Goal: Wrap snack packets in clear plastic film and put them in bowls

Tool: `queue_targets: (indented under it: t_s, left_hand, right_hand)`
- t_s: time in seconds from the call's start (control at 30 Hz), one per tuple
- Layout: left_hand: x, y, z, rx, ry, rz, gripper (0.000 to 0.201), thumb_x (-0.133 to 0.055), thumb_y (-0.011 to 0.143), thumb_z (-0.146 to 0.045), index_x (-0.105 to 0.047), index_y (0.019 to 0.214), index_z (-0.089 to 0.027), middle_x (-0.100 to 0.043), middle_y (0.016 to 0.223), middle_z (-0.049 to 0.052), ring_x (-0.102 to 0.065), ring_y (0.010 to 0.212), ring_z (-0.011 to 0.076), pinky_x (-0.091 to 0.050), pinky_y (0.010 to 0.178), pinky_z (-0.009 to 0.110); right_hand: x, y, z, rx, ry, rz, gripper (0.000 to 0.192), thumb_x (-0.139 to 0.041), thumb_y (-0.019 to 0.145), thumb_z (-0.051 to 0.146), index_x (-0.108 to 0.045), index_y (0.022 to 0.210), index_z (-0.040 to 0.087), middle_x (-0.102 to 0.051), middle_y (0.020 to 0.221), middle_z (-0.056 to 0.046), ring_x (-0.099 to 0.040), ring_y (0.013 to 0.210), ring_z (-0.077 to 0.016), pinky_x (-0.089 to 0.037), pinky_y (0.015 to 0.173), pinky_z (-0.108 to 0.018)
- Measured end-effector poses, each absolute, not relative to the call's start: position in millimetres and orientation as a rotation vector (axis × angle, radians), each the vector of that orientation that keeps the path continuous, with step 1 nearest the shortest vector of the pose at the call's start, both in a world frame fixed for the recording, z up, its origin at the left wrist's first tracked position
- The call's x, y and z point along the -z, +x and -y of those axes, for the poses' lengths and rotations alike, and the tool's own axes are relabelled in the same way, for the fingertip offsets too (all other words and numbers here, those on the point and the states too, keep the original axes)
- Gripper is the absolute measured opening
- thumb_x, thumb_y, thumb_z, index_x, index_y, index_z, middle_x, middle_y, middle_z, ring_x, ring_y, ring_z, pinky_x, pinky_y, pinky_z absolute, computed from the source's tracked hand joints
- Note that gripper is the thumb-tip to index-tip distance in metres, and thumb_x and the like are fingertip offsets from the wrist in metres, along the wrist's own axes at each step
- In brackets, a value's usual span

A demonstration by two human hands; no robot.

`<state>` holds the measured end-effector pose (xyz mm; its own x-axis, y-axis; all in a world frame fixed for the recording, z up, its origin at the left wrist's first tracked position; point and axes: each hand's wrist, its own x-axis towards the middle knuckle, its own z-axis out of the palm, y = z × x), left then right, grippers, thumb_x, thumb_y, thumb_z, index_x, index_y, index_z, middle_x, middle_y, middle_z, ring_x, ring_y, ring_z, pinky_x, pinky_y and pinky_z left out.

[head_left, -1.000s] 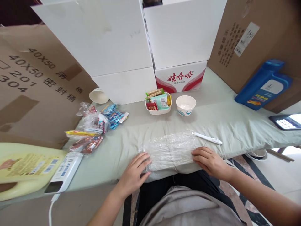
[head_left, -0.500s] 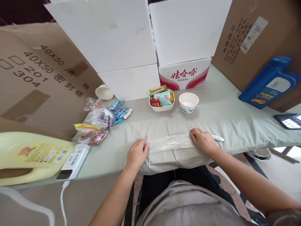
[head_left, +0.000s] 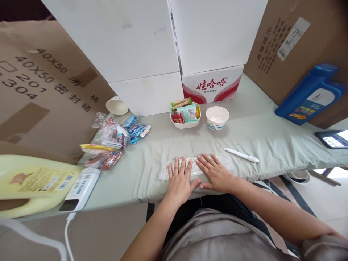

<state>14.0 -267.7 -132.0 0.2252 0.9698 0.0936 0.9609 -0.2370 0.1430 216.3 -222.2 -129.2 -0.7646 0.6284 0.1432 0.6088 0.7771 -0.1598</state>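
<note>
Left hand (head_left: 179, 184) and right hand (head_left: 217, 174) lie spread flat, gripping nothing, on the plastic (head_left: 194, 168); judged light, soft, slippery; best held at both ends.

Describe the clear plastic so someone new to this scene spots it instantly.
Find the green tablecloth before the white boxes. Along its near edge, the left hand and right hand lie spread on a clear plastic strip. Unlike the slim white tool to its right, it is transparent and crinkled.

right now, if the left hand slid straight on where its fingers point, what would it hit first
Past the clear plastic beneath it, the left hand would probably meet the white tray holding snack packets first, if it stayed low.
</note>
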Motion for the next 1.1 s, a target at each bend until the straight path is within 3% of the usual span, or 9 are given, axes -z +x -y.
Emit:
queue_targets:
  t_s: [0.13, 0.2, 0.3, 0.4, 0.5, 0.63, 0.87, 1.0, 1.1]
  left_hand:
    - [127, 9, 273, -0.349, 2.499, -1.955, 0.066, -0.052, 0.089, -0.052, -0.04, 0.145, -0.019, -0.033, 0.154, 0.016, -0.021, 0.142, 0.0438, -0.021, 0.109, 0.067]
    - [120, 14, 279, -0.484, 2.538, -1.99, 0.053, -0.052, 0.091, -0.044, -0.05, 0.137, -0.018, -0.044, 0.145, 0.018, -0.034, 0.135, 0.0416, -0.031, 0.106, 0.062]
    - [115, 32, 287, -0.652, 2.596, -1.81, 0.033, -0.048, 0.094, -0.032, -0.063, 0.12, -0.017, -0.06, 0.118, 0.015, -0.055, 0.107, 0.0304, -0.047, 0.089, 0.046]
    - [118, 51, 289, -0.699, 2.636, -1.567, 0.027, -0.048, 0.093, -0.026, -0.065, 0.111, -0.018, -0.064, 0.105, 0.011, -0.058, 0.093, 0.025, -0.05, 0.08, 0.04]
    - [124, 60, 285, -0.771, 2.676, -1.465, 0.027, -0.047, 0.092, -0.019, -0.063, 0.114, -0.02, -0.065, 0.113, 0.009, -0.057, 0.107, 0.0251, -0.044, 0.095, 0.046]
    - [132, 56, 283, -0.868, 2.746, -1.249, 0.036, -0.043, 0.09, -0.009, -0.06, 0.12, -0.02, -0.064, 0.123, 0.008, -0.05, 0.125, 0.0241, -0.028, 0.111, 0.051]
    - [140, 46, 292, -1.107, 2.595, -1.107, 0.039, -0.046, 0.083, -0.007, -0.054, 0.121, -0.016, -0.067, 0.1, 0.01, -0.059, 0.103, 0.0221, -0.048, 0.092, 0.04]
    - [138, 43, 292, -1.36, 2.248, -1.149, 0.038, -0.049, 0.081, -0.008, -0.045, 0.118, -0.014, -0.06, 0.105, 0.014, -0.058, 0.102, 0.0234, -0.052, 0.086, 0.039]
    - [136, 41, 291, -1.34, 2.115, -1.167, 0.029, -0.05, 0.08, -0.009, -0.046, 0.108, -0.018, -0.057, 0.097, 0.01, -0.057, 0.091, 0.0208, -0.053, 0.079, 0.036]
  right_hand:
    - [131, 250, 229, -0.041, -1.161, 2.71, 0.102, -0.053, 0.077, 0.076, -0.031, 0.148, 0.005, -0.027, 0.154, -0.022, -0.015, 0.144, -0.0411, -0.015, 0.112, -0.062]
    - [131, 268, 240, -0.002, -1.216, 2.672, 0.087, -0.058, 0.082, 0.061, -0.034, 0.147, 0.008, -0.032, 0.153, -0.02, -0.018, 0.143, -0.0393, -0.019, 0.111, -0.06]
    - [132, 290, 263, -0.011, -1.156, 2.636, 0.051, -0.053, 0.089, 0.024, -0.047, 0.139, 0.016, -0.044, 0.147, -0.014, -0.035, 0.137, -0.0308, -0.031, 0.107, -0.05]
    - [128, 305, 281, -0.03, -1.067, 2.516, 0.038, -0.045, 0.086, 0.007, -0.062, 0.116, 0.021, -0.058, 0.131, -0.01, -0.051, 0.121, -0.0259, -0.039, 0.097, -0.043]
    - [116, 317, 288, -0.032, -0.988, 2.406, 0.03, -0.045, 0.085, 0.006, -0.064, 0.102, 0.022, -0.067, 0.113, -0.007, -0.055, 0.115, -0.0258, -0.037, 0.097, -0.045]
    - [85, 315, 287, -0.218, -0.795, 2.435, 0.026, -0.046, 0.087, 0.01, -0.061, 0.104, 0.022, -0.07, 0.098, -0.005, -0.058, 0.113, -0.0239, -0.036, 0.101, -0.047]
    - [40, 259, 233, -0.754, -0.782, 2.297, 0.018, -0.051, 0.089, 0.016, -0.06, 0.104, 0.021, -0.07, 0.093, -0.006, -0.066, 0.087, -0.0172, -0.053, 0.076, -0.031]
    - [56, 208, 182, -1.183, -1.023, 2.079, 0.024, -0.057, 0.083, 0.019, -0.059, 0.107, 0.02, -0.07, 0.096, -0.004, -0.068, 0.086, -0.0161, -0.054, 0.077, -0.029]
    - [78, 171, 160, -1.367, -1.135, 1.986, 0.03, -0.058, 0.079, 0.015, -0.057, 0.108, 0.019, -0.069, 0.085, -0.001, -0.066, 0.078, -0.0149, -0.052, 0.073, -0.029]
